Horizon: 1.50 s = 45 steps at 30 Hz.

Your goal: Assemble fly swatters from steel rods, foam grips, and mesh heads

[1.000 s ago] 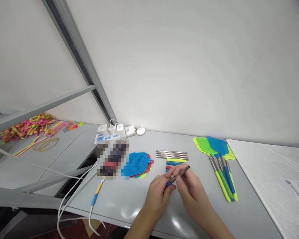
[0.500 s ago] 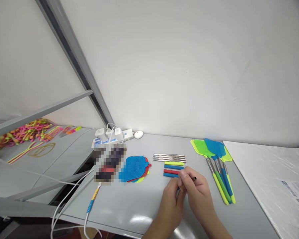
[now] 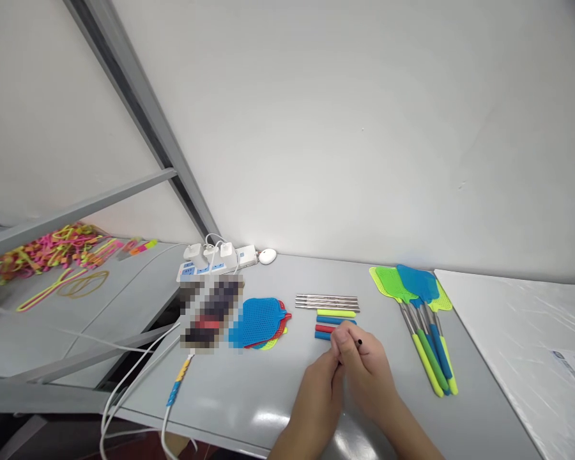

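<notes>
My left hand [image 3: 319,386] and my right hand [image 3: 364,367] meet, both closed, low over the table. The dark end of a thin rod [image 3: 359,342] pokes out of my right hand; the rest of it is covered by fingers. What my left fingers grip is hidden. Just beyond the hands lie loose handle grips: two blue, a red [image 3: 329,329] and a yellow one [image 3: 336,314]. Behind them several metal rods [image 3: 326,301] lie side by side. To the left is a stack of fly swatter heads [image 3: 261,321], blue on top, red and yellow beneath.
Several whole fly swatters [image 3: 424,319] lie at the right, beside a white wrapped sheet [image 3: 522,338]. At the left are a pixelated phone-like object [image 3: 211,316], a power strip [image 3: 220,264], white cables and a heap of colourful straps [image 3: 52,252].
Both hands have shifted slightly left, still pressed together, and the rod's dark end has moved left with them. The view has tilted a little; the things on the table lie as before.
</notes>
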Available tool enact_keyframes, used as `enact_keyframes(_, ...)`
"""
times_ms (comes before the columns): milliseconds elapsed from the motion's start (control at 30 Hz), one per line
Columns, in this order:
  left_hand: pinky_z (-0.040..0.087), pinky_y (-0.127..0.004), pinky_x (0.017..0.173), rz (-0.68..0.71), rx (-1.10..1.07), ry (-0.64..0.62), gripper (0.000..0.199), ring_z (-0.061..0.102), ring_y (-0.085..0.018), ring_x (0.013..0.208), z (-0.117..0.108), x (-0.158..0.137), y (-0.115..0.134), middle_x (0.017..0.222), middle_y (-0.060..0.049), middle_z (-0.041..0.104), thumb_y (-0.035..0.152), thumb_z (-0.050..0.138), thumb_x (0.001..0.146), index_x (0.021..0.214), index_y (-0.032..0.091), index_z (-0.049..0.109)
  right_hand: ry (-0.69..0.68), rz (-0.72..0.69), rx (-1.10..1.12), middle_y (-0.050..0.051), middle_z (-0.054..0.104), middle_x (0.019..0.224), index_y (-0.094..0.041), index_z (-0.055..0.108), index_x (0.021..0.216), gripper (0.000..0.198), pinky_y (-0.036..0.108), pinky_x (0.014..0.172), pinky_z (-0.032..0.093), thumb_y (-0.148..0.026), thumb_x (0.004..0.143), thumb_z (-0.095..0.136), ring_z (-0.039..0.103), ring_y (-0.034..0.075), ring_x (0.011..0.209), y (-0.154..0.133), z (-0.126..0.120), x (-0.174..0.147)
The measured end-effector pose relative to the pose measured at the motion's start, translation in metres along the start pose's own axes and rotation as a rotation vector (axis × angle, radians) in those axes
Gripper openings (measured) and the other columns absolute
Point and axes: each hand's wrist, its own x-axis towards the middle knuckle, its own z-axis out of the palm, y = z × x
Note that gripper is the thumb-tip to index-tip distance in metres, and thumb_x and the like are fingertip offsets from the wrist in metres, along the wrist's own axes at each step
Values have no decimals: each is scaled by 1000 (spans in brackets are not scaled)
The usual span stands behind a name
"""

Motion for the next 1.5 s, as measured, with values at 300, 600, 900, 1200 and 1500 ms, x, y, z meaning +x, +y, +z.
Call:
enact_keyframes(300,46,-27,68,-35,-35,-11,28,65,-21,77,-1,1,-1,92,-5,74,18,41,95,101,19,68,-64,49,-39,-3,46,58,-22,42,64,41,23,53,34,-44,98,36,42,12,56,12,5,4)
enact_keyframes(600,48,-28,72,-26,-93,2,28,65,-21,77,-2,0,2,94,-6,74,21,41,96,101,18,68,-62,89,-59,-3,46,59,-22,44,64,42,24,52,36,-48,97,37,44,13,56,19,5,3)
enact_keyframes(900,48,-30,73,-5,-88,30,29,66,-22,83,-4,-1,5,100,-8,73,17,42,94,108,18,66,-77,46,-93,-3,47,63,-22,47,72,32,25,55,35,-41,97,40,43,13,59,26,9,3)
enact_keyframes(1200,51,-30,75,11,-80,28,26,66,-19,78,-4,-5,6,96,-7,74,21,43,95,97,17,69,-19,-41,-156,-1,53,68,-22,51,79,26,26,56,39,-34,98,39,50,15,62,47,12,-18)
enact_keyframes(1500,50,-32,92,288,167,188,22,64,-20,101,-37,-10,-7,108,-5,71,23,63,88,110,22,66,445,-443,-193,0,57,75,-21,53,95,7,27,57,44,-24,94,46,55,14,63,73,-5,-35)
